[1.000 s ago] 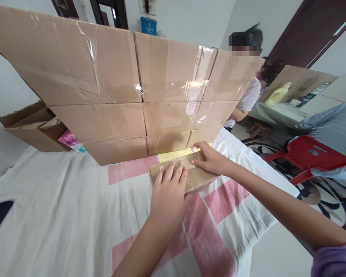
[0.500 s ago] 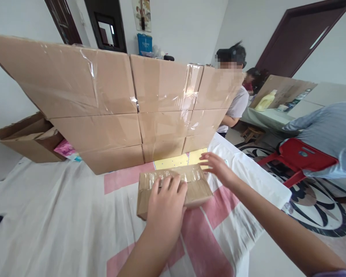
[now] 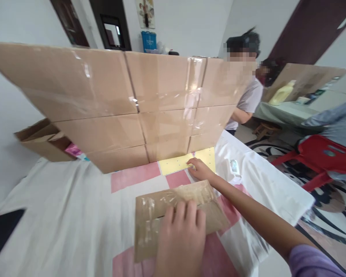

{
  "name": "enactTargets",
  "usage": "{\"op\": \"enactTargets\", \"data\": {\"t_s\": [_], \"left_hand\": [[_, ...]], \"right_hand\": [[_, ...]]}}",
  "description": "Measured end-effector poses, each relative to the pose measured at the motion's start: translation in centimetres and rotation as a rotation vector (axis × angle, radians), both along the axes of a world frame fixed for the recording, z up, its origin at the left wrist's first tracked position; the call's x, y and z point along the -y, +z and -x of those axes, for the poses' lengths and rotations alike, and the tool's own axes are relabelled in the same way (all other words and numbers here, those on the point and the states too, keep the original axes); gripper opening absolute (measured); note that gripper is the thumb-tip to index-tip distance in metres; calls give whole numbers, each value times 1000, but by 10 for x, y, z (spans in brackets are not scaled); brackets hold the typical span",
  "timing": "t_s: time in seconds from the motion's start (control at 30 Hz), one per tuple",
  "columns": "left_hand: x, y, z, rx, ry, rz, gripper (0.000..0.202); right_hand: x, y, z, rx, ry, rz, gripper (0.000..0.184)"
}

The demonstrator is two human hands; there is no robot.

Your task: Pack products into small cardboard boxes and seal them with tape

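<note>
Near the front of the table lies a taped cardboard box (image 3: 150, 215). My left hand (image 3: 183, 234) is on its top, fingers bent over it and gripping it; the thumb is out of sight. Beyond the box, my right hand (image 3: 200, 169) reaches over the dotted yellow sheet (image 3: 173, 163), its fingers slightly curled and apart with nothing visible in them. Whether its fingertips touch the sheet I cannot tell. A small white box (image 3: 233, 171) with a picture on it sits to the right of my right hand.
A tall taped cardboard panel (image 3: 167, 96) stands across the table's back. An open carton (image 3: 43, 144) is at the left, and a dark flat object (image 3: 5, 231) lies near front left. Two people and a red chair (image 3: 328, 157) are at the right.
The cardboard box has come closer to me with my left hand on it. My right hand has moved away from the box's far corner, over the yellow sheet. The small white box now shows.
</note>
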State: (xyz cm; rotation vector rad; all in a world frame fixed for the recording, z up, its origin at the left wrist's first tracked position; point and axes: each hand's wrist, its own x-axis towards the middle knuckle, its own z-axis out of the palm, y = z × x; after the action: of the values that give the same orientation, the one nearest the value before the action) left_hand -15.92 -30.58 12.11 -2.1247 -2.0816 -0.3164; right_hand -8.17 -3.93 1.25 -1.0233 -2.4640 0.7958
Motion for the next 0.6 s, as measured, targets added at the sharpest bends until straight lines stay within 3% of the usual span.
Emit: {"op": "enactTargets", "data": {"t_s": [0.13,0.3,0.37,0.47,0.6], "left_hand": [[-8,7,8,155,-132,121,21],[-11,16,26,256,-238,220,35],[-15,10,22,258,-258,217,36],[-21,1,9,214,-226,200,31],[-13,2,1,160,-166,195,17]], "right_hand": [[5,12,20,20,145,-29,25],[-1,65,56,345,340,122,29],[5,88,83,469,438,182,28],[27,116,138,577,593,129,25],[81,129,219,690,848,-60,29]]}}
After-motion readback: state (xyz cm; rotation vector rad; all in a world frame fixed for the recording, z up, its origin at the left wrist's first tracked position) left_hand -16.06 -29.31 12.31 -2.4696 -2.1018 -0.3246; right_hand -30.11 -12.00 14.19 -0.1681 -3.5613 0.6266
